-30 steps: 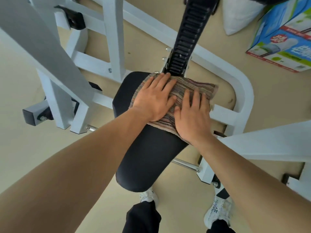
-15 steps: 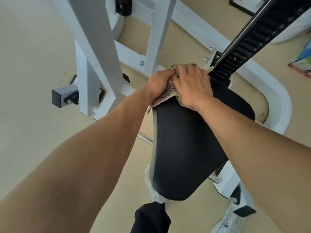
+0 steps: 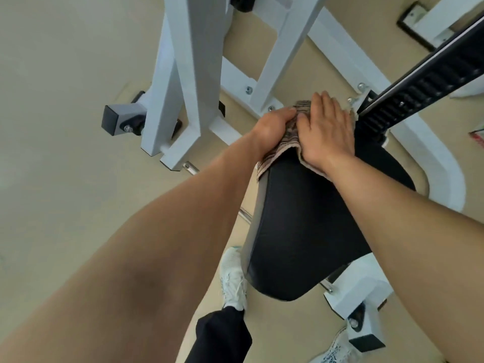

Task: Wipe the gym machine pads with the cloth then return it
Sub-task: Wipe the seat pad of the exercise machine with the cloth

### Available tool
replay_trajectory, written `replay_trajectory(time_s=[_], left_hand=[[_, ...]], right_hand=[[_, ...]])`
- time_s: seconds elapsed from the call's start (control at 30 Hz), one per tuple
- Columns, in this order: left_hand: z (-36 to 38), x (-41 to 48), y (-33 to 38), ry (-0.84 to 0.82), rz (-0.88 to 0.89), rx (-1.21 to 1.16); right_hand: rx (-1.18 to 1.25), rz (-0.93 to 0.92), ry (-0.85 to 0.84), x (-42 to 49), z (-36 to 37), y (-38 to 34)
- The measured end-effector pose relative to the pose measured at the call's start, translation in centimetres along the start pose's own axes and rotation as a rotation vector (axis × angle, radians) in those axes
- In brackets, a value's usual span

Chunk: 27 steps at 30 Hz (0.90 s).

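A black padded seat (image 3: 309,231) of the gym machine fills the middle of the view. A brown striped cloth (image 3: 288,140) is draped over the seat's far left corner and hangs down its left side. My left hand (image 3: 272,125) is curled over the cloth at that corner, gripping it against the seat's edge. My right hand (image 3: 327,129) lies flat on top of the cloth, fingers pointing away from me, pressing it onto the pad. Most of the cloth is hidden under both hands.
The white steel frame (image 3: 183,74) rises at the upper left and its curved base tube (image 3: 445,176) runs behind the seat. A black notched adjustment rail (image 3: 424,90) slants up to the right from the seat's far end. My white shoes (image 3: 233,281) stand on the beige floor below.
Both hands have slid the cloth from the middle back of the seat to its far left corner, where the left hand now curls over the edge. The view has swung left.
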State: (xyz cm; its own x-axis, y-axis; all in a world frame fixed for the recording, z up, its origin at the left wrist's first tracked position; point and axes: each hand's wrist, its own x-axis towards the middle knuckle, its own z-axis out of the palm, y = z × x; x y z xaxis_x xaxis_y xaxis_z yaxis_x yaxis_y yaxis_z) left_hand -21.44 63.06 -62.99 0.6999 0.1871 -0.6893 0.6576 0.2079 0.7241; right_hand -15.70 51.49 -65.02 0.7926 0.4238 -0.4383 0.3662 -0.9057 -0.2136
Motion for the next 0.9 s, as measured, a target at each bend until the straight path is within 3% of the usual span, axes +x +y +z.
replay_trajectory(time_s=[0.13, 0.23, 0.33, 0.47, 0.6, 0.7, 0.77, 0.9], left_hand=[[1.0, -3.1, -3.3, 0.162, 0.040, -0.177], [1.9, -7.0, -6.5, 0.135, 0.091, -0.300], [2.4, -11.6, -9.3, 0.070, 0.087, -0.286], [3.6, -18.5, -12.9, 0.117, 0.067, -0.229], [3.1, -17.8, -12.8, 0.127, 0.020, -0.267], [1.9, -13.4, -9.9, 0.036, 0.033, -0.210], [1.6, -11.3, -8.5, 0.062, 0.051, -0.218], [2.3, -12.9, -10.8, 0.082, 0.105, -0.314]], right_hand=[[-0.046, -0.118, 0.014, -4.2, 0.9, -0.8], [-0.065, -0.204, 0.005, -8.7, 1.3, -1.6], [-0.061, -0.266, -0.031, -14.4, 1.6, -1.8], [-0.100, -0.337, -0.101, -21.6, 2.4, -1.2], [-0.072, -0.375, -0.130, -19.2, 2.1, -0.7], [-0.050, -0.310, -0.096, -13.3, 1.6, -1.5], [-0.061, -0.274, -0.088, -11.1, 1.4, -2.0], [-0.088, -0.355, -0.055, -13.5, 1.7, -1.5]])
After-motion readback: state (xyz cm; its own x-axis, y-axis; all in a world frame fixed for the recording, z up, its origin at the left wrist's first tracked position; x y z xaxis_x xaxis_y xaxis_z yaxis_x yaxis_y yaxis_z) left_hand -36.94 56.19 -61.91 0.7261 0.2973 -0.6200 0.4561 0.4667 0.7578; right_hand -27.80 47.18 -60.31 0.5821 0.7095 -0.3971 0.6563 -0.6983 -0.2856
